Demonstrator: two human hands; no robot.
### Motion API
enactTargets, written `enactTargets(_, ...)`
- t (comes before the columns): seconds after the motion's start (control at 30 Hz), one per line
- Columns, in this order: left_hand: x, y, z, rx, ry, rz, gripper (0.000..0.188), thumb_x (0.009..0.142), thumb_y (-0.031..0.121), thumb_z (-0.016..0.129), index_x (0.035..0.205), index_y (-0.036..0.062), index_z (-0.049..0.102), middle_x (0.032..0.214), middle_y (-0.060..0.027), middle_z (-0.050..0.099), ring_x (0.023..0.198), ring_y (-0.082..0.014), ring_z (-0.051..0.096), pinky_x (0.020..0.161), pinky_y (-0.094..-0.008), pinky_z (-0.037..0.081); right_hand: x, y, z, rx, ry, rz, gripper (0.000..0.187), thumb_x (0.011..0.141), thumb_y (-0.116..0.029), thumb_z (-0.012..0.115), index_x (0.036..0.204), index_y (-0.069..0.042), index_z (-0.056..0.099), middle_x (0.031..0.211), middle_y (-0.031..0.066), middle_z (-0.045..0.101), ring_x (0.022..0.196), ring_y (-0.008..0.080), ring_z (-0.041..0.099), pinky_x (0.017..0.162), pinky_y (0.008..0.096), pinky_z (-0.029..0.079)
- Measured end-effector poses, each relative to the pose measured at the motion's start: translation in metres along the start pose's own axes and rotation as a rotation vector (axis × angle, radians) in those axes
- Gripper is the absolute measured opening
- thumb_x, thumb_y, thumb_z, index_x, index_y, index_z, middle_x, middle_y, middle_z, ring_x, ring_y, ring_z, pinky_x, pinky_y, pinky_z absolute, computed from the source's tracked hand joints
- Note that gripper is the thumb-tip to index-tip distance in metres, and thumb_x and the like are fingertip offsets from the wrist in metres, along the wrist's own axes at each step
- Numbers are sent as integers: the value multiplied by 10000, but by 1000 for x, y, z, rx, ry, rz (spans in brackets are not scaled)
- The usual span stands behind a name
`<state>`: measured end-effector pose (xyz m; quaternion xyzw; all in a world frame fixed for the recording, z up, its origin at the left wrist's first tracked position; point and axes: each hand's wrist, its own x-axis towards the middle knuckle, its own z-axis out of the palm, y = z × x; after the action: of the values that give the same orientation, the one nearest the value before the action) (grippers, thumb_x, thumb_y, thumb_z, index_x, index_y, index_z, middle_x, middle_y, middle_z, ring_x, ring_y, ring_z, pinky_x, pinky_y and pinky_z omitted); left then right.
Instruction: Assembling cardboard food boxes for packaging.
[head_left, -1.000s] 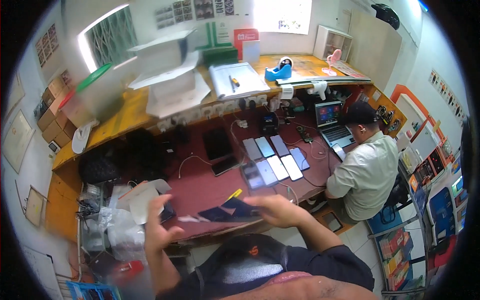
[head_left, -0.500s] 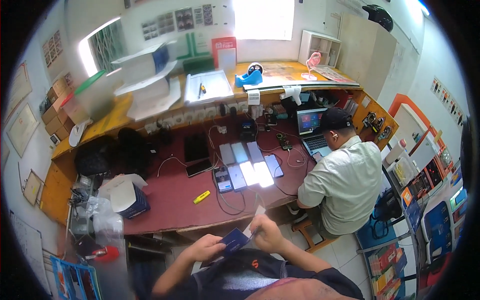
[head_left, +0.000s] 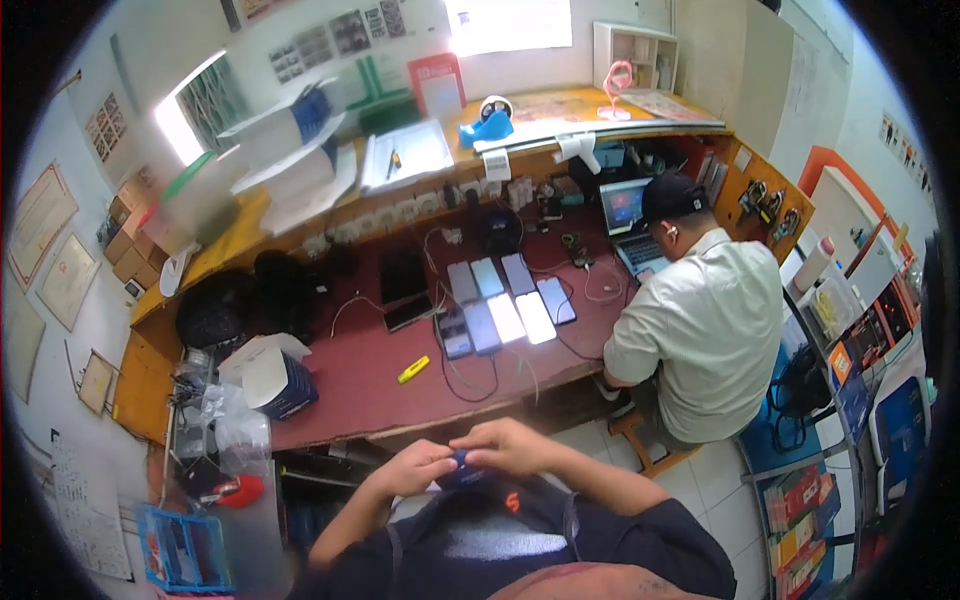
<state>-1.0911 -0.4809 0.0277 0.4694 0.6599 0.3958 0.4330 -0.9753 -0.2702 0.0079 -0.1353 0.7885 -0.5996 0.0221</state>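
Note:
Close to my body, both hands meet around a small flat dark blue packet (head_left: 462, 472). My left hand (head_left: 418, 468) grips its left side, thumb on top. Over its upper edge lies my right hand (head_left: 508, 447), fingers curled and closed on it; they cover much of the packet. Beyond the hands is the dark red desk (head_left: 350, 385), with a yellow highlighter (head_left: 413, 369) lying on it. Several phones lie in two rows farther back, among them a phone with a bright white screen (head_left: 537, 318).
A person in a light shirt (head_left: 700, 330) sits at the right by a laptop (head_left: 628, 215). An open blue-and-white box (head_left: 285, 385) and clear plastic bags (head_left: 238, 425) are at the left. Cables run among the phones. Stacked papers (head_left: 300, 190) stand on the raised wooden shelf (head_left: 560, 130).
My right hand has moved left and down onto the packet, against my left hand. The white slip by its fingers is out of sight. The view has shifted slightly.

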Motion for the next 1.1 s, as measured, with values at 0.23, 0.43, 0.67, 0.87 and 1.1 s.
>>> enactTargets(0.23, 1, -10, -12, 22, 1, -33, 299, 976, 223, 526, 888, -46, 621, 724, -14, 580, 705, -88, 499, 675, -278, 443, 7, -3, -2, -1, 191, -13, 218, 797, -138, 755, 966, -8, 709, 914, 134, 712, 840, 206, 679, 787, 316, 516)
enactTargets(0.43, 3, -33, -17, -12, 171, -3, 300, 971, 230, 542, 901, -48, 628, 763, -20, 615, 716, -96, 527, 679, -282, 454, 21, -2, 10, -429, 747, -380, 155, 752, -120, 760, 902, -85, 740, 973, 73, 683, 921, 285, 626, 838, 377, 480)
enactTargets(0.67, 10, -2, -17, -543, 574, 189, 384, 936, 246, 624, 1194, -34, 572, 1069, -98, 655, 959, -169, 633, 857, -318, 520, 30, 10, 22, -413, 507, -654, 339, 650, -116, 835, 974, -135, 734, 1128, 90, 608, 1060, 323, 599, 917, 433, 494)
enactTargets(0.87, 19, 12, -28, -844, 524, 289, 534, 889, 212, 576, 1355, -13, 448, 1213, -118, 593, 1089, -196, 606, 959, -352, 497, 42, 13, 26, -340, 521, -723, 465, 590, -148, 883, 1024, -132, 717, 1191, 143, 576, 1184, 413, 562, 970, 491, 495)
enactTargets(1.1, 32, 6, -7, -589, 778, 375, 382, 961, 214, 469, 1267, -13, 505, 1118, -84, 609, 956, -149, 609, 848, -299, 499, 49, 14, 19, -480, 514, -716, 481, 698, -231, 781, 1141, -74, 677, 1334, 217, 517, 1189, 453, 550, 990, 514, 484)
